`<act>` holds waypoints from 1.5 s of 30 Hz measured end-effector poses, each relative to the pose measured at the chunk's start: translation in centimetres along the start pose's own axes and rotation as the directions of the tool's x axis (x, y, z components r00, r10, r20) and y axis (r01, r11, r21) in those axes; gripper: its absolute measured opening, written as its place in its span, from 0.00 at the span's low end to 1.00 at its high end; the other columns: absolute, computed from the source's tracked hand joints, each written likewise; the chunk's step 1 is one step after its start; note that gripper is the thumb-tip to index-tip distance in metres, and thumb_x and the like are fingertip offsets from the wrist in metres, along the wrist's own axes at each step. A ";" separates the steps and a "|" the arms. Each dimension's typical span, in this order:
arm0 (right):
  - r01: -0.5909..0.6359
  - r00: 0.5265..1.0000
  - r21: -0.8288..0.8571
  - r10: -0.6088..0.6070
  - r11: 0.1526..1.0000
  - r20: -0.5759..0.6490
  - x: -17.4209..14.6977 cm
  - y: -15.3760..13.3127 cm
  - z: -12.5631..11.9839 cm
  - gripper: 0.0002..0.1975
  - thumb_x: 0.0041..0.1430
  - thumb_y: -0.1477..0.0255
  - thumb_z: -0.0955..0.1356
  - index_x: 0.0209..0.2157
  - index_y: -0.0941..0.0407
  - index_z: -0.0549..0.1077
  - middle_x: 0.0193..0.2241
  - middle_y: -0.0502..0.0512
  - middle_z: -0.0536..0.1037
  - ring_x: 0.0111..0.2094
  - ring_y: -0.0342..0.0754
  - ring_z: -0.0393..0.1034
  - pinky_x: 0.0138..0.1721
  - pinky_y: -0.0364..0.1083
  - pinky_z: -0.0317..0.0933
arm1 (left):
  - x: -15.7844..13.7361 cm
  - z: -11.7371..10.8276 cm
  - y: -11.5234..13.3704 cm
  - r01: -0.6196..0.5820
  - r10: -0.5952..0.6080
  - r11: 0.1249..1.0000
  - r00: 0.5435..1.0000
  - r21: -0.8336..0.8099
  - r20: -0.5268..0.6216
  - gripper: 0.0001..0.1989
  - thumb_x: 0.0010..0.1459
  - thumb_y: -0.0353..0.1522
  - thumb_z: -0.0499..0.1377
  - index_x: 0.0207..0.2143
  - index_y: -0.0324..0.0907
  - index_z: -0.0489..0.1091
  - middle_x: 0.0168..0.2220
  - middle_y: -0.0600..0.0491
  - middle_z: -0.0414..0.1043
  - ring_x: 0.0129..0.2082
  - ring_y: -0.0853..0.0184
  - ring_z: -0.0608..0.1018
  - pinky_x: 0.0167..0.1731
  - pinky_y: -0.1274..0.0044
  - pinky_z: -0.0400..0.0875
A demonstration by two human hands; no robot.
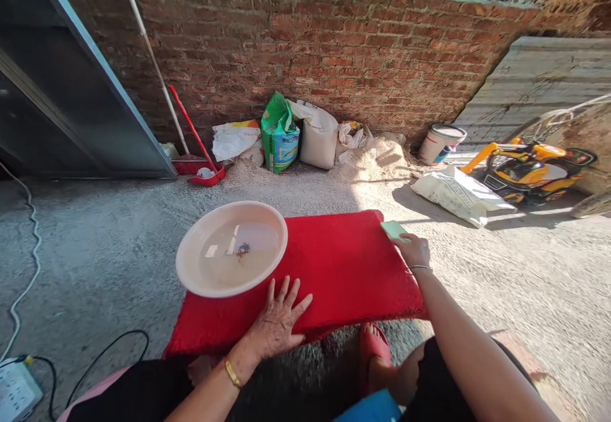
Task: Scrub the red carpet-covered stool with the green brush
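Note:
A red cloth (344, 256) covers a low table in front of me. My left hand (279, 323) lies flat on the cloth's near edge, fingers spread, holding nothing. Just beyond it, at the table's left end, stands a round pale pink basin (185, 263) of water with a printed pattern on its bottom. Over at the far right corner, my right hand (414, 250) grips a flat pale green piece (394, 230) against the cloth's edge. Its underside is hidden, so its exact kind does not show.
Several sacks, one a green bag (280, 135), lean on the brick wall (310, 46). A red dustpan (209, 177) sits left of them. To the right are a bucket (442, 144), a white sack (461, 194) and an orange ride-on toy (534, 167). A power strip (18, 390) lies lower left.

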State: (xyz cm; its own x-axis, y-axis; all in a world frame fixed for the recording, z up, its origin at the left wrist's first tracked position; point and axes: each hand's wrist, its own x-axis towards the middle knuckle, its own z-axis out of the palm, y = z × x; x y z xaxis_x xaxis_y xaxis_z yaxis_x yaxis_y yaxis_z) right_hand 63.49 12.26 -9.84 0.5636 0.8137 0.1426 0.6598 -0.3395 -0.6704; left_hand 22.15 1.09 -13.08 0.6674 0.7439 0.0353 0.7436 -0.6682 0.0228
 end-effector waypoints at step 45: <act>-0.034 0.999 0.150 0.033 0.988 0.006 1.1 1.7 0.7 0.25 0.40 0.51 0.69 0.36 0.54 0.78 0.38 0.56 0.74 0.37 0.50 0.66 0.41 0.48 0.60 | -0.3 -0.6 -0.3 -0.014 0.020 0.998 0.996 0.065 -0.087 0.44 0.44 0.41 0.67 0.63 0.54 0.54 0.66 0.44 0.47 0.65 0.45 0.49 0.60 0.50 0.38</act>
State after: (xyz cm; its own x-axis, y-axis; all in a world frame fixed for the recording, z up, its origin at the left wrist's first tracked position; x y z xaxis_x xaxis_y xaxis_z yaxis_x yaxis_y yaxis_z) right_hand 64.85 12.95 -11.34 0.5823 0.8046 0.1159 0.5583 -0.2922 -0.7765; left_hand 21.70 1.01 -12.53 0.6761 0.7266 0.1221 0.7350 -0.6767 -0.0431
